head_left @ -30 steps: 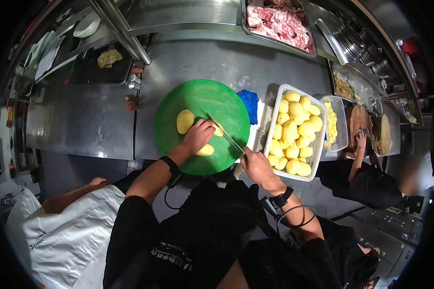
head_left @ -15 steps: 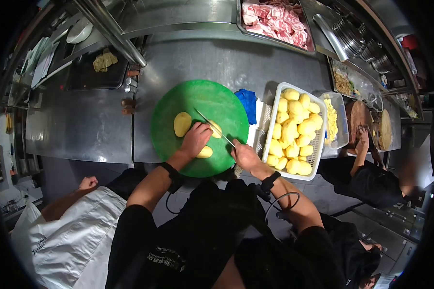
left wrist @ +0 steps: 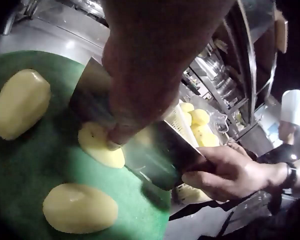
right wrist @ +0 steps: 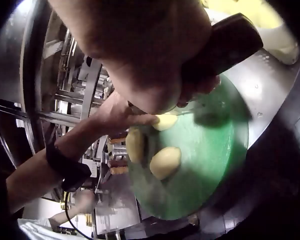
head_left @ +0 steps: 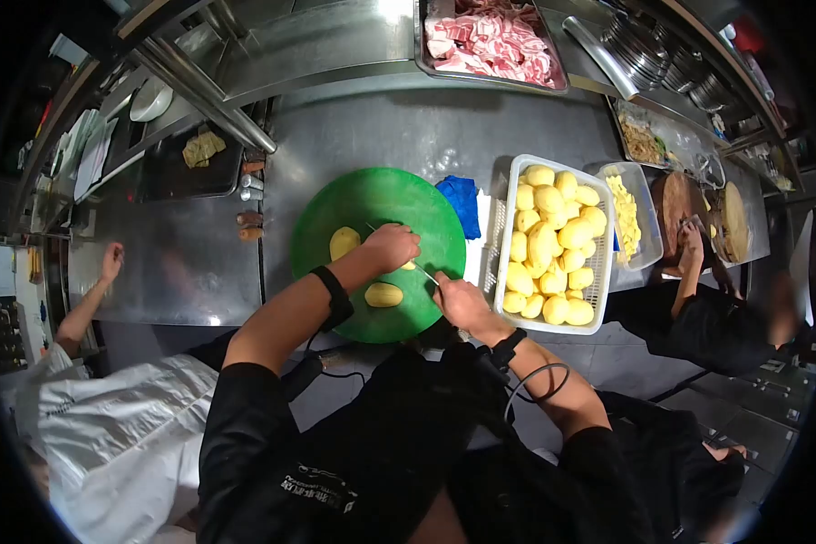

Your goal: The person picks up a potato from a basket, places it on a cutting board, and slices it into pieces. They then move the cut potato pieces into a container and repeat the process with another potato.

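On the round green cutting board (head_left: 381, 186), my left hand (head_left: 392, 247) holds a peeled potato (left wrist: 101, 145), reaching over the blade, with a fingertip pressed to the potato's side. My right hand (head_left: 462, 302) grips the dark handle (right wrist: 225, 47) of a cleaver (left wrist: 157, 155). Its wide blade stands against that potato, partly hidden behind the left hand in the left wrist view. Two more peeled potatoes lie on the board: one at the far left (head_left: 344, 243), the other nearer me (head_left: 383, 295).
Right of the board, a white basket (head_left: 515, 195) holds many peeled potatoes, next to a blue cloth (head_left: 460, 204). Beyond it stands a clear tub of cut yellow pieces (head_left: 622, 218). Sliced meat (head_left: 490, 41) fills a tray on the shelf. People work on both sides.
My left hand has shifted up and right, from beside the cleaver to over its blade. The cleaver has moved slightly left since the first frame. At left, another person's hand has come over the counter.
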Available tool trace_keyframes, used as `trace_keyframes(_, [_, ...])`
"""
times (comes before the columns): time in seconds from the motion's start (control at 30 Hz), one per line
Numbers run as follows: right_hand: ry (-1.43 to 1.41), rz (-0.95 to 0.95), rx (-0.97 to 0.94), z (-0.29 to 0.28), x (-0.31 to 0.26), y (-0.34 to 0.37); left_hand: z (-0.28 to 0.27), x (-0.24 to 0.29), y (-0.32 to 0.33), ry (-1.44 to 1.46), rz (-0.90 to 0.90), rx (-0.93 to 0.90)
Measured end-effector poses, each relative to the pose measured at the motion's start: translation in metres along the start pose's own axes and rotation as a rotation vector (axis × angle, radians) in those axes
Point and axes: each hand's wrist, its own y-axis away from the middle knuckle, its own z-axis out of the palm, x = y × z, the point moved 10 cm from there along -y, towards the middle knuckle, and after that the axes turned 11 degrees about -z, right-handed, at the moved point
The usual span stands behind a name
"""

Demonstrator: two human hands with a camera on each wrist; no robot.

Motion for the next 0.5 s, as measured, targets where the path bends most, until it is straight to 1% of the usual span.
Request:
trace_keyframes(0.03, [0.003,-0.008,0.019,-0.005,0.001,0.004,0.004,0.001,-0.003,-0.021,0.005,-0.015])
trace_keyframes(0.13, [-0.02,-0.038,0.04,-0.022,0.0,0.029,0.004,-0.007,-0.006,0.058,-0.031,-0.005])
trace_keyframes(0.23, [-0.046,-0.039,0.031,-0.043,0.001,0.075,-0.008,-0.016,0.006,0.195,-0.038,0.038])
trace_keyframes(0.33, [-0.112,-0.041,0.081,-0.062,0.006,0.123,-0.008,-0.027,0.017,0.319,0.009,0.108])
trace_keyframes(0.47, [-0.218,0.153,0.118,-0.074,0.008,0.15,-0.006,-0.032,0.03,0.409,-0.06,0.09])
trace_keyframes(0.5, [-0.226,0.153,0.131,-0.072,0.007,0.149,-0.004,-0.033,0.031,0.41,-0.084,0.087])
